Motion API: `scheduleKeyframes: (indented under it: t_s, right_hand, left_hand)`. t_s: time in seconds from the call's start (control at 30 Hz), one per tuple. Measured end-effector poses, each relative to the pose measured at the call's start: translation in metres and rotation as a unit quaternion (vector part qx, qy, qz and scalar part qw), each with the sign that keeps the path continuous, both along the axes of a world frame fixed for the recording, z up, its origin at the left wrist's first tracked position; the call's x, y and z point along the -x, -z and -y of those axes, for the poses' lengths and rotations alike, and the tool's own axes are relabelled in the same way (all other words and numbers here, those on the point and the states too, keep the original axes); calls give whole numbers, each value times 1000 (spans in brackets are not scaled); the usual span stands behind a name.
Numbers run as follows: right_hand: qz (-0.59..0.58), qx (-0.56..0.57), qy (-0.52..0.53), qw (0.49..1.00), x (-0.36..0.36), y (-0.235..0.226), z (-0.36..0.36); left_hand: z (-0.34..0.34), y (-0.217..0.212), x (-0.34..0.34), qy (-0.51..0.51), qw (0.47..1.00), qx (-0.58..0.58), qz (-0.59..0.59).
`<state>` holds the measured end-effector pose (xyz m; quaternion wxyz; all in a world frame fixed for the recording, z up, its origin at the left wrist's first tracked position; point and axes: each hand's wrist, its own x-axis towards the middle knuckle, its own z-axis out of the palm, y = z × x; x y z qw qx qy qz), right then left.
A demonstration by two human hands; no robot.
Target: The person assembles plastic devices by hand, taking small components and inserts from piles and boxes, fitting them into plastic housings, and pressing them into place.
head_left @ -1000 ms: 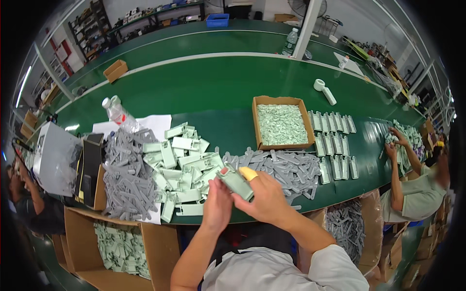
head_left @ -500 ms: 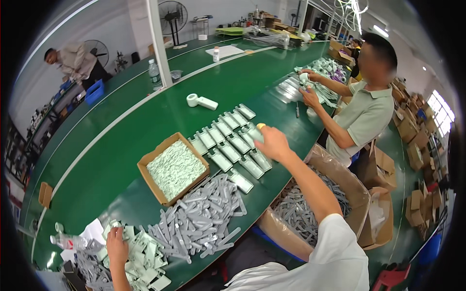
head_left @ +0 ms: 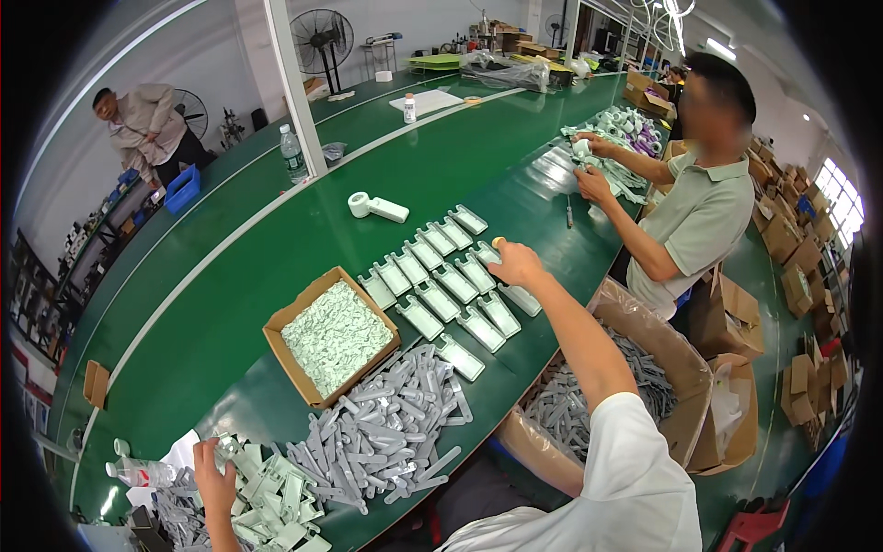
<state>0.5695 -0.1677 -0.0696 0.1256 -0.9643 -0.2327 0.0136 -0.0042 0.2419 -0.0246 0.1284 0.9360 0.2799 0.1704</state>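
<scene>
My right hand (head_left: 517,264) reaches over the laid-out casings, a yellow cover on one fingertip. Its thumb and finger close around the edge of a pale green casing (head_left: 487,253) at a row's far end. Several more rectangular pale green casings (head_left: 457,283) lie in slanting rows, and one sits partly under my wrist. My left hand (head_left: 213,478) is over a heap of loose pale green casings (head_left: 276,492) at the lower left. Its fingers are curved but apart beside a clear-looking piece (head_left: 225,448); contact with it is hard to make out.
Grey plastic strips (head_left: 382,414) are heaped beside a carton of small pale pieces (head_left: 336,336). A round-headed pale device (head_left: 378,207) lies farther back. Bottles stand or lie around. A large lined carton (head_left: 681,442) adjoins the table edge. A co-worker (head_left: 704,184) handles parts at right.
My view has shifted slightly. My left hand's fingers have spread over the heap, while my right hand stays at the rows. The person at far left has raised their head.
</scene>
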Motion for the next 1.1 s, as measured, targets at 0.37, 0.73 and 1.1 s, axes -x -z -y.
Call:
scheduleKeyframes:
  t_s: [0.37,0.73,1.1]
  right_hand:
    - [7,-136,-258,956,155,-77,-45]
    - [68,-17,-408,910,298,-27,-181]
    - [78,0,-311,947,317,-1,-181]
  left_hand:
    - [19,16,41,-84,658,534,524]
    - [202,27,32,-171,580,630,487]
    - [233,43,33,-167,614,619,461]
